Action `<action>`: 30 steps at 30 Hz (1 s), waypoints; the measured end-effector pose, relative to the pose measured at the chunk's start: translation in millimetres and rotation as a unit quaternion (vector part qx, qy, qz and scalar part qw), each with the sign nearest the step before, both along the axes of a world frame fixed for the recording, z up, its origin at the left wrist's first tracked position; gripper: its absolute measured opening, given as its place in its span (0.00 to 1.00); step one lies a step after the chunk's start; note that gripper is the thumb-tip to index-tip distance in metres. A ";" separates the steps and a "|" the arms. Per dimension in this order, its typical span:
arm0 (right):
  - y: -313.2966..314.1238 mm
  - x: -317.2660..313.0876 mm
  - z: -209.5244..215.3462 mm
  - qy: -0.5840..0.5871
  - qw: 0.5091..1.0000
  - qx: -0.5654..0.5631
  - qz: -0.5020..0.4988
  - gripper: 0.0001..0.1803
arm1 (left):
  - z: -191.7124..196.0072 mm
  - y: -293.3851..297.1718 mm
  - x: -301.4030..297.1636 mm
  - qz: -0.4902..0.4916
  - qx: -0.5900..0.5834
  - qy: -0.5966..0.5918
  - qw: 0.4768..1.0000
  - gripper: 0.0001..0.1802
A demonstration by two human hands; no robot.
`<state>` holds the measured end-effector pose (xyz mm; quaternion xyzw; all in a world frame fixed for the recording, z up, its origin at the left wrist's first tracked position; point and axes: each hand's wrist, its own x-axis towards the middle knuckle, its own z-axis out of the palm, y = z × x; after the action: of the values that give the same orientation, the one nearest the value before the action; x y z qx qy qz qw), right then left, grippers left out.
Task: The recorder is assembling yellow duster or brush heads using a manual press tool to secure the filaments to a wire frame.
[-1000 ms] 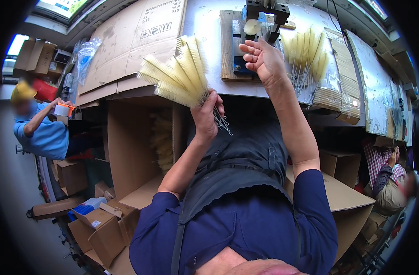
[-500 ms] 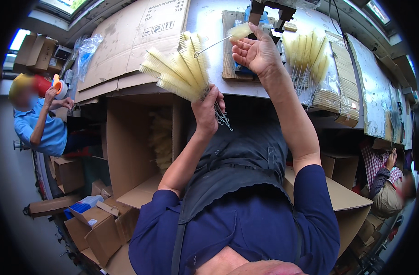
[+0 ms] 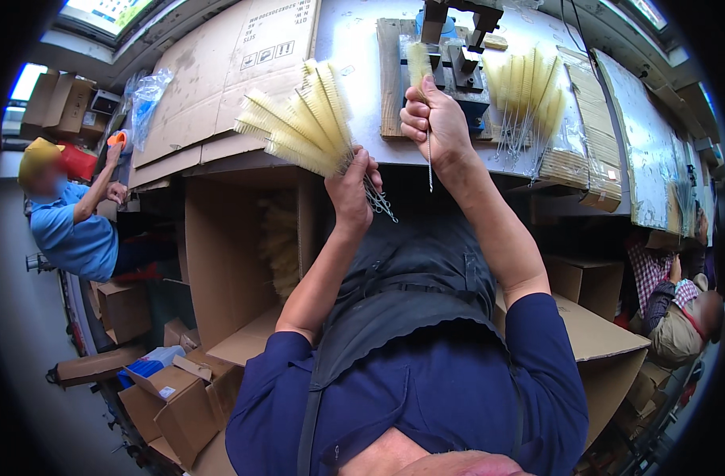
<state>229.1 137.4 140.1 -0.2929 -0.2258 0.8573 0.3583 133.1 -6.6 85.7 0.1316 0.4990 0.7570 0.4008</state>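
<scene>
Since a second ago our right hand (image 3: 432, 119) has closed around a single brush (image 3: 419, 67) and drawn back a little from the fixture (image 3: 456, 55). That brush now stands nearly upright in our clenched fist: its pale bristle head pokes out on the far side, just in front of the dark metal fixture, and its thin wire stem hangs down toward us. So its long axis runs near to far, and the right hand is the nearer one to the fixture. Our left hand (image 3: 353, 189) is clenched on a fanned bundle of brushes (image 3: 299, 123), bristles spreading far and left, twisted wire stems trailing below. More brushes (image 3: 525, 87) lie right of the fixture on the workbench (image 3: 354, 40). An open cardboard box (image 3: 235, 262) stands below left.
</scene>
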 end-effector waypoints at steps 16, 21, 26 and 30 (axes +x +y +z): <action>24.8 61.4 -16.2 0.081 0.996 0.016 -0.031 0.19 | -5.0 10.2 8.3 -0.009 -0.032 0.005 0.999 0.05; 26.4 67.6 -8.7 0.034 0.998 0.012 -0.058 0.18 | -7.1 12.4 8.9 -0.015 -0.049 0.007 0.999 0.05; 36.1 67.6 -7.0 0.048 0.999 0.012 -0.017 0.17 | -8.6 13.3 7.1 -0.016 -0.037 0.015 0.999 0.05; 31.5 82.9 -3.6 0.035 0.999 0.017 -0.017 0.18 | -10.1 19.8 11.6 -0.039 -0.052 0.024 0.998 0.09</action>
<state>312.0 168.9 136.5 -0.2602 -0.2225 0.8569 0.3853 144.7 13.2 75.6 0.1482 0.5416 0.7104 0.4243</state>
